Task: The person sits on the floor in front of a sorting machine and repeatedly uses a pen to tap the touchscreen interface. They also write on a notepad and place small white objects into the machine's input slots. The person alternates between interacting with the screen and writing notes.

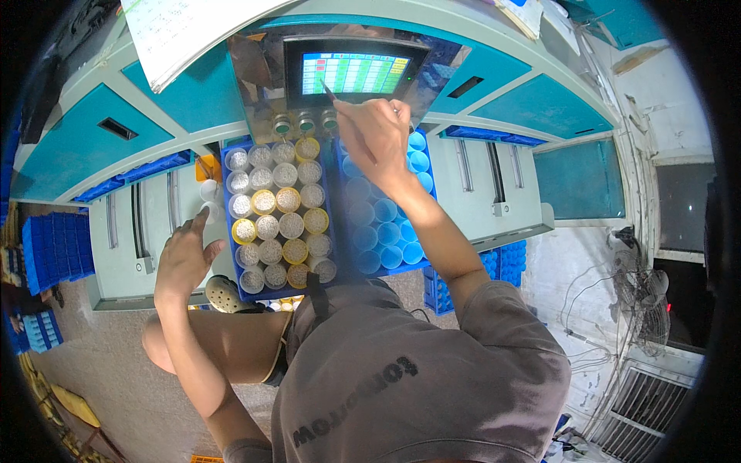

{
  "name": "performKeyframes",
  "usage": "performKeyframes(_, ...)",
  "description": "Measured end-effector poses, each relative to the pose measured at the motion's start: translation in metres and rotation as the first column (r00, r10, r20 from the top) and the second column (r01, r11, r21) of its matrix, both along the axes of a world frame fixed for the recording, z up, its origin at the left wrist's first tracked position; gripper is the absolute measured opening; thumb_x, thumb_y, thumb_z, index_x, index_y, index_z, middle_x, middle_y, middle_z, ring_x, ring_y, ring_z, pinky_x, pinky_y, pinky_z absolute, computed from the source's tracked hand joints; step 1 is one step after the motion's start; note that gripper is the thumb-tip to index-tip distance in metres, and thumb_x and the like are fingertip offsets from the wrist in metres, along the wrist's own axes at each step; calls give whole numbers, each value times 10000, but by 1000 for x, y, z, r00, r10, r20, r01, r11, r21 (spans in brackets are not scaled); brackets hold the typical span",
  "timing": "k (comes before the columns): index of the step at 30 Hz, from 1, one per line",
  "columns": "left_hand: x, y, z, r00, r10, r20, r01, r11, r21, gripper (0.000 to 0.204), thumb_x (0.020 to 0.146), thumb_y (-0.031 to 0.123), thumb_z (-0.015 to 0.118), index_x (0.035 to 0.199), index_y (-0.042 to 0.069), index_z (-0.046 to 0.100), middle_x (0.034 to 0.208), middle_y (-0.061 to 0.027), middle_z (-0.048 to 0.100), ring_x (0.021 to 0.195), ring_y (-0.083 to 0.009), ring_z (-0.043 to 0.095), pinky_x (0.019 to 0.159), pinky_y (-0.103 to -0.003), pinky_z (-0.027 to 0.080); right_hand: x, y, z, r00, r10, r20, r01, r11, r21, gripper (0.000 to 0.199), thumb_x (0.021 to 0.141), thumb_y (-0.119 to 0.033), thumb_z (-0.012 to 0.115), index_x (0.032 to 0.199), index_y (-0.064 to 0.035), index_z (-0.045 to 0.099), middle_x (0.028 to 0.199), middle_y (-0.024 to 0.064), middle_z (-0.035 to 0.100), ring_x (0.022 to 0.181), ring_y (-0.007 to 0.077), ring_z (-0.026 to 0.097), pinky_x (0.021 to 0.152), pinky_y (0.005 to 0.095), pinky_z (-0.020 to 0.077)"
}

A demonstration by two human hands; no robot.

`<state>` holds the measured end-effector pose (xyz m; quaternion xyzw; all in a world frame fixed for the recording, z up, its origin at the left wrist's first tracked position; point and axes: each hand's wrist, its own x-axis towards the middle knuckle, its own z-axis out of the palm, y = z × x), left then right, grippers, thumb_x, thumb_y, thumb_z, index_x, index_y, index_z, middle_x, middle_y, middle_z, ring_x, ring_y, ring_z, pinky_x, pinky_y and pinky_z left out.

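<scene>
My right hand [378, 135] is closed around a thin dark pen [330, 93], whose tip lies over a lit touchscreen [355, 73] showing a coloured grid. Whether the tip touches the glass I cannot tell. My left hand [185, 258] has its fingers stretched out and its thumb apart, close to a white cup [214, 211] at the left of the crate. Between my arms stands a blue crate [229, 224] of round cups filled with pale grains, several of them yellow-rimmed. Right of it, partly behind my right forearm, are translucent cups [390, 255] in a second blue crate [432, 166].
Teal and white machine panels [85, 131] curve along the far side, with a notebook [193, 31] on top. Metal rails [139, 224] cross the side shelves. Stacked blue crates [58, 247] stand at left, and a fan [648, 309] at right.
</scene>
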<state>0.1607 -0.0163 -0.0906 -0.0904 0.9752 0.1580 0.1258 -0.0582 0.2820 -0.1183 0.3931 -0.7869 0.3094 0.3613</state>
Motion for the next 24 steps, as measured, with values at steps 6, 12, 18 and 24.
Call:
performKeyframes(6,-1,0,0,1000,6,24,-6,1000,3,659,946,263,772,1499,-6,534,1285,-275,694,1164,-455,678,988,-519,550,3,1,-2,1000,7,17,-7,1000,6,258,850,-45,792,1103,-81,765,834,-3,675,819,178,627,801,395,360)
performKeyframes(12,-1,1,0,1000,2,14,-2,1000,-13,664,948,275,771,1500,-4,531,1288,-273,694,1167,-456,677,986,-519,553,5,1,-3,999,15,46,-15,1000,-3,310,819,2,796,1117,-81,773,844,5,674,817,184,632,824,378,366)
performKeyframes(18,-1,0,-1,999,4,33,-4,1000,-8,676,944,278,774,1502,-9,524,1280,-276,696,1170,-458,677,990,-520,552,6,2,-6,998,15,65,-16,1000,10,316,817,-1,799,1122,-82,774,824,9,663,809,191,630,838,377,382)
performKeyframes(24,-2,3,4,999,11,34,-11,1000,-4,676,942,267,778,1510,4,523,1273,-279,698,1170,-458,677,986,-520,554,8,2,-9,996,20,81,-22,1000,16,300,814,-8,801,1104,-81,779,819,21,673,798,205,629,820,376,389)
